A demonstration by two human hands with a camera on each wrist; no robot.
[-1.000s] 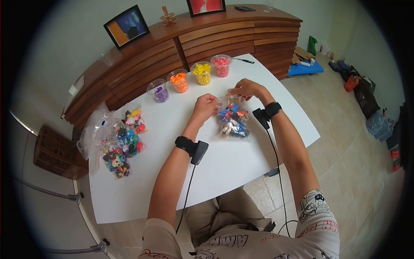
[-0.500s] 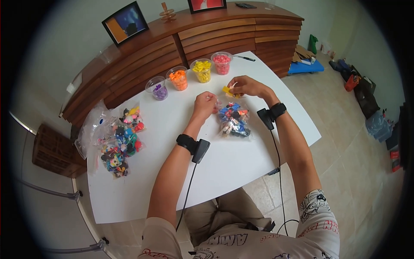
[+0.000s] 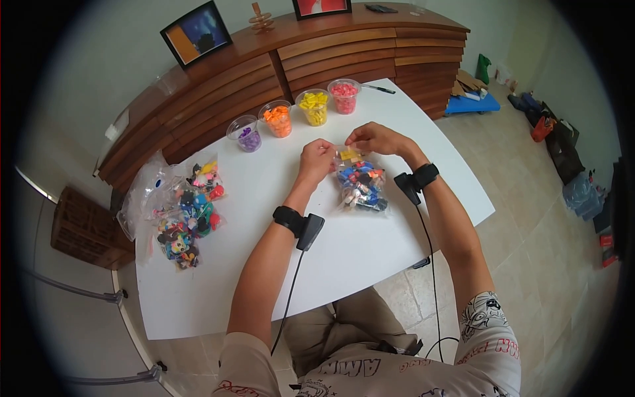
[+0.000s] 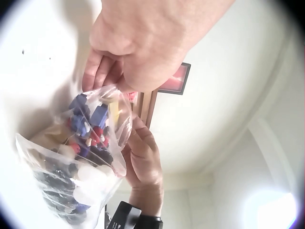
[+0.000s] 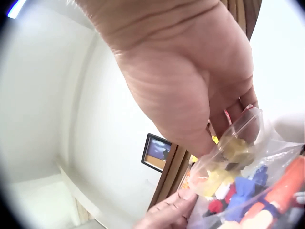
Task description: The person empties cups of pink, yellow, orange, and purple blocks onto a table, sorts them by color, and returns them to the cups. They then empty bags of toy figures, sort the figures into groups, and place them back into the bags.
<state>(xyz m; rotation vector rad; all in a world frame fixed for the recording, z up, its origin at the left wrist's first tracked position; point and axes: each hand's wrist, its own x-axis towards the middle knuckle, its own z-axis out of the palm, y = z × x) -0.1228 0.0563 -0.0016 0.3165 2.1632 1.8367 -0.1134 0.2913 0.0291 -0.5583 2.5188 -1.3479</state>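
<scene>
Clear plastic bags of toys (image 3: 197, 204) are laid on the tabletop's (image 3: 254, 192) left. Centrally, a toy-filled bag (image 3: 362, 186) is pinched at its mouth by the left hand (image 3: 317, 160) and right hand (image 3: 381, 139), held apart. Filling is judged well along, closing undone; a yellow piece (image 3: 348, 154) is blurred by film, some fingertips hidden.

The short-sleeved shirt (image 3: 370, 377) is pale beige-grey, printed with outlined black letters and red lettering across the front; its right sleeve (image 3: 486, 321) carries a black-line cartoon face above red lettering, and its left sleeve (image 3: 243, 360) has red print near the body. Below are khaki-brown trousers (image 3: 337, 317). Each wrist wears a black strap, the left strap (image 3: 286, 220) and right strap (image 3: 425, 175), with an angular black box and thin black cable.
</scene>
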